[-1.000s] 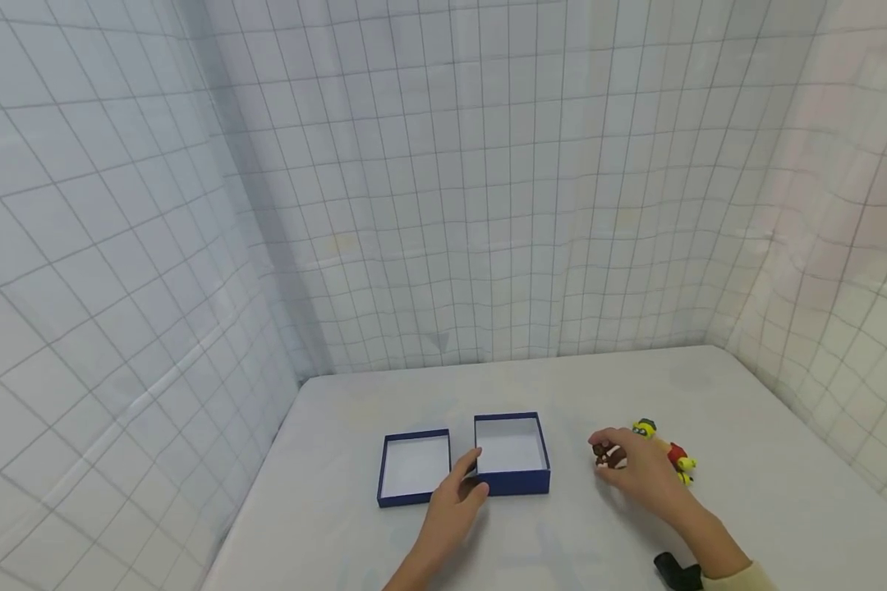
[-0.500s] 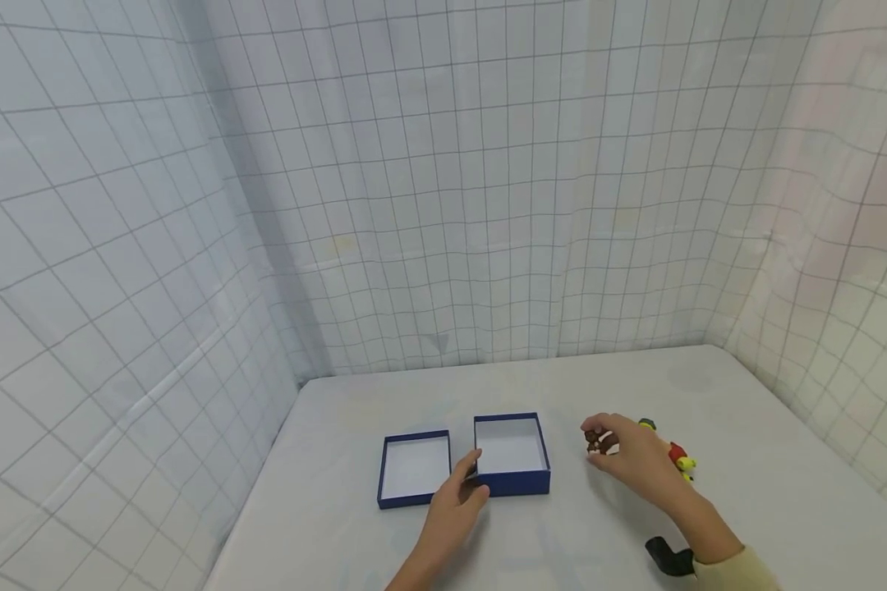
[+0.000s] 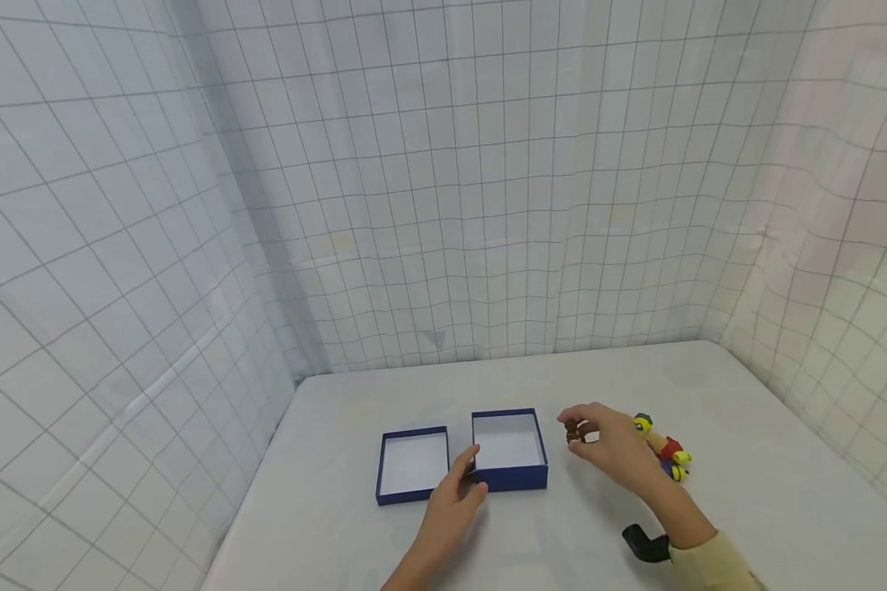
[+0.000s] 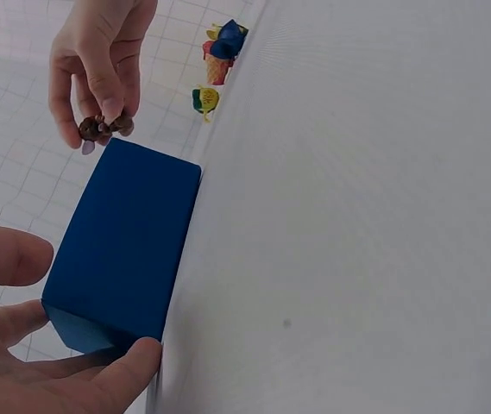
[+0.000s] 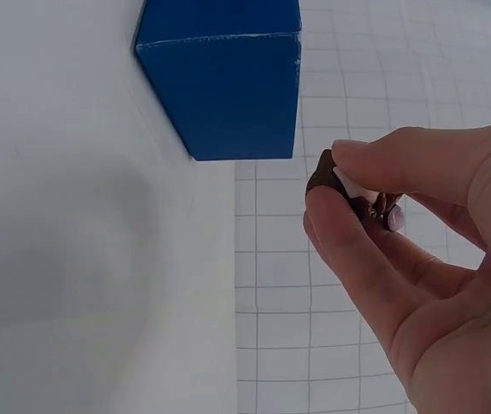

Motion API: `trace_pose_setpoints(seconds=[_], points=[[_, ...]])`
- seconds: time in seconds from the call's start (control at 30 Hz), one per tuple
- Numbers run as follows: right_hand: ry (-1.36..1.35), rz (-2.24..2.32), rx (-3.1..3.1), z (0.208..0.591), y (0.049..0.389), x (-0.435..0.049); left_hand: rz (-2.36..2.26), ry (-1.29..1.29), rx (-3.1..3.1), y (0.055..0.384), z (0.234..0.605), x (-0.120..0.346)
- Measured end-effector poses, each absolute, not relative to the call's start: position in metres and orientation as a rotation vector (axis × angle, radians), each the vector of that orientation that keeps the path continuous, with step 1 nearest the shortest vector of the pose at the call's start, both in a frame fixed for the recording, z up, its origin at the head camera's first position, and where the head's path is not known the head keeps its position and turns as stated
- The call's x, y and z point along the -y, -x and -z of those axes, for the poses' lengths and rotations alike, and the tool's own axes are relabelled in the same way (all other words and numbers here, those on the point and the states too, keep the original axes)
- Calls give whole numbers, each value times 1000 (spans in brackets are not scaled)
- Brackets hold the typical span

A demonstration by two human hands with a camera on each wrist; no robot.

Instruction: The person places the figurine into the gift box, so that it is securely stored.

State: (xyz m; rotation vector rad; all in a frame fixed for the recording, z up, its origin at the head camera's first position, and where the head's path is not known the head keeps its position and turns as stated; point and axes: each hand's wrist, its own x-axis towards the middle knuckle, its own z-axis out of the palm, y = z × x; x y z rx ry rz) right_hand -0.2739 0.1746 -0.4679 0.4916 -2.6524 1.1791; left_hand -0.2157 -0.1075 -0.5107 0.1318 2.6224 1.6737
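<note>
Pinching the small brown figurine (image 5: pixel 355 194) in its fingers, the right hand (image 3: pixel 612 443) has shifted left since a second ago, nearing the blue box (image 3: pixel 517 478) at lower centre. The left hand (image 3: pixel 447 513) stays at the box's left corner, fingers spread. The box and the shallow tray (image 3: pixel 406 497) left of it show white insides. Colourful toys (image 3: pixel 668 447) lie lower right on the white worktop (image 3: pixel 547 542); gridded cloth (image 3: pixel 443 205) fills the upper frame.

Small brown figurine (image 5: pixel 349 188), pale patch showing, pinched in your right hand (image 3: pixel 621 450). Open-topped blue box (image 3: pixel 515 478) upright at your left hand (image 3: pixel 448 507).
</note>
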Motion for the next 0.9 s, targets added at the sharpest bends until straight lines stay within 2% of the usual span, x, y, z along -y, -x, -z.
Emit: trace_pose_setpoints(seconds=[0.9], points=[[-479, -1440, 2552, 463, 278, -138, -1670, -176, -2654, 219, 512, 110]])
